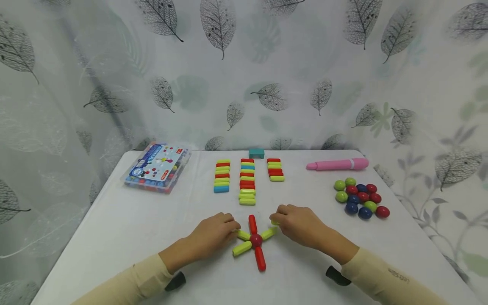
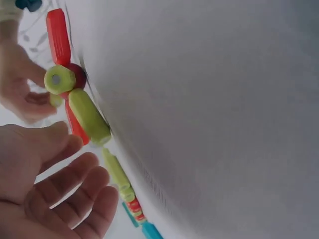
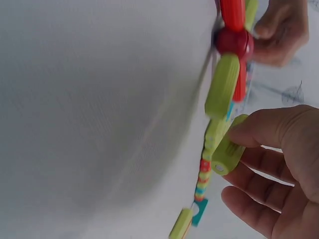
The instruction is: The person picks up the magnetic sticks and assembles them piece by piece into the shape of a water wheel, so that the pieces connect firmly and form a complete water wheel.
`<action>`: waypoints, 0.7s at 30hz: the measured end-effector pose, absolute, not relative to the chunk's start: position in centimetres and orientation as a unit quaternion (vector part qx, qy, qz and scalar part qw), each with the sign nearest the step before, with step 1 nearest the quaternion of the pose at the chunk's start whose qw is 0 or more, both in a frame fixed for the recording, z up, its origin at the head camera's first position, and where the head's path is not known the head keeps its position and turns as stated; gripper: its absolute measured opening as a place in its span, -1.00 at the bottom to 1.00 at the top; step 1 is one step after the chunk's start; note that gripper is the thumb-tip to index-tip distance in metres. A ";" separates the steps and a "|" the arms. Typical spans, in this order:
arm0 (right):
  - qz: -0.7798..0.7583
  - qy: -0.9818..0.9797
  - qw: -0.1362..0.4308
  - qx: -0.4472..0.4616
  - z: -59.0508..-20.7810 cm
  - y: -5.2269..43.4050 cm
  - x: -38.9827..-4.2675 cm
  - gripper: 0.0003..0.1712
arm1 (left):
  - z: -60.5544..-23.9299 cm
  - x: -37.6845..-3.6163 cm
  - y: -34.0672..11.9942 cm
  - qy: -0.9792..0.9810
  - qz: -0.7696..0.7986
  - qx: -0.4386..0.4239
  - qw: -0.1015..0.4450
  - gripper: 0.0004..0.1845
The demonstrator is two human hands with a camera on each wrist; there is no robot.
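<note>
right hand (image 3: 279,169) pinches a green stick (image 3: 228,145); left hand (image 2: 45,189) relaxed beside the star (image 1: 254,240).

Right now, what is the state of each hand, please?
Left hand: open, fingers relaxed, fingertips at a green stick of the star shape, holding nothing.
Right hand: pinches a loose green stick.

Both forearms, in cream sleeves, reach in from the near edge of the worktop and angle toward each other. The left hand (image 1: 212,235) lies low, palm down, fingers (image 2: 82,191) loosely extended. The right hand (image 1: 299,224) has its thumb and fingers (image 3: 259,172) curled in a pinch.
</note>
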State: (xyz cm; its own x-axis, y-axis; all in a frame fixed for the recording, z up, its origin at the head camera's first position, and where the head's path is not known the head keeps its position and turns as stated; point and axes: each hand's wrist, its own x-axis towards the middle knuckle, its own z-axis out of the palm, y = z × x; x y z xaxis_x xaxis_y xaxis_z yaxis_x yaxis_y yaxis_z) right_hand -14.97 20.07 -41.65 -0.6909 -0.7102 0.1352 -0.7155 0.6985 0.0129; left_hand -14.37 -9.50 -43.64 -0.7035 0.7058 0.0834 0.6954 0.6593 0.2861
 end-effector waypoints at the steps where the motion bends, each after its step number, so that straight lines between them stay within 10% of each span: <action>1: 0.022 -0.917 0.059 0.394 -41.7 19.9 -14.6 -0.56 | -43.7 -14.5 -9.5 0.912 0.146 0.384 0.019 -0.73; 21: -0.003 -0.902 0.015 0.432 -42.3 18.2 -12.6 -0.57 | -43.7 -14.5 -8.9 0.908 0.132 0.394 0.059 -0.79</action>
